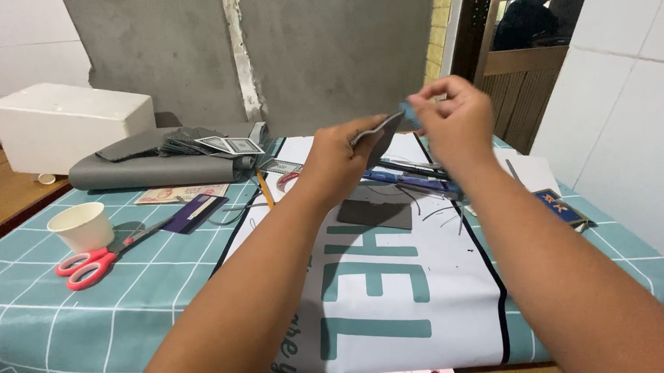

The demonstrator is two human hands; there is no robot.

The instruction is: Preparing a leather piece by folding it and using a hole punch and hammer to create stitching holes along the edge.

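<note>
My left hand [336,163] is raised above the table and pinches a thin dark grey sheet piece [381,135] by its edge. My right hand [455,120] is just to its right, fingertips closed on a small blue object [409,115] at the top corner of that piece. A second dark grey rectangle [375,214] lies flat on the white banner [394,280] below both hands.
Red-handled scissors [92,262] and a white paper cup [82,227] sit at the left on the teal checked tablecloth [72,320]. Grey sheet rolls [155,169], playing cards [231,145], a white foam box [68,122], pens [413,180] and a dark card [194,211] lie behind.
</note>
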